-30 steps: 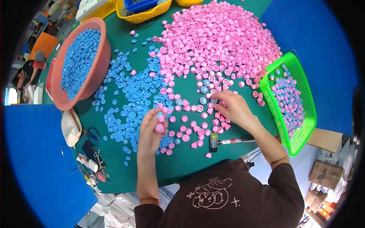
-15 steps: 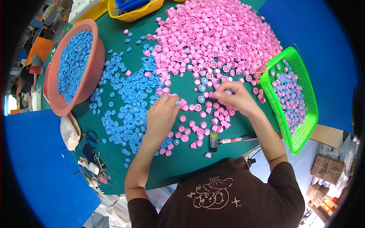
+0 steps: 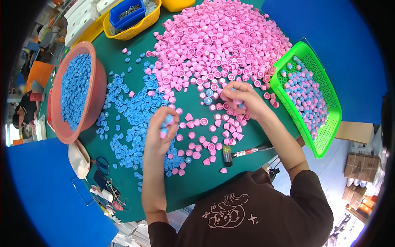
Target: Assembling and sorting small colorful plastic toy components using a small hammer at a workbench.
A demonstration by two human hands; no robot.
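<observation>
Pink-and-blue pieces [image 3: 169,119] sit in both hands, seen from where I stand with twelve at the table's far edge and six at the worker's body; the left hand [image 3: 155,133] is at nine o'clock, its forearm rising nearly straight from the lower edge, its fingers curled inward around at least two of them; the right hand [image 3: 249,102] is at two o'clock, its forearm slanting up and inward, thumb and bent fingers drawn close around more; I cannot tell the exact count in either hand, nor whether they touch the green table [image 3: 193,185].

Many more such pieces fill a green basket [image 3: 323,142] between two and three; loose pink cups [image 3: 224,41] heap up at twelve and scatter toward the middle; blue caps [image 3: 142,103] spread between nine and ten, just inside a salmon-coloured tub [image 3: 98,90] holding others.

As for writing, a hammer [image 3: 227,155] at four carries a whitish label [image 3: 241,152] with tiny print on its handle; the worker's dark brown shirt [image 3: 263,201] bears a pale line drawing [image 3: 228,210]; tied cardboard boxes [image 3: 361,166] show between three and four, any marking too small to make out; scissors [image 3: 101,164] lie at eight.
</observation>
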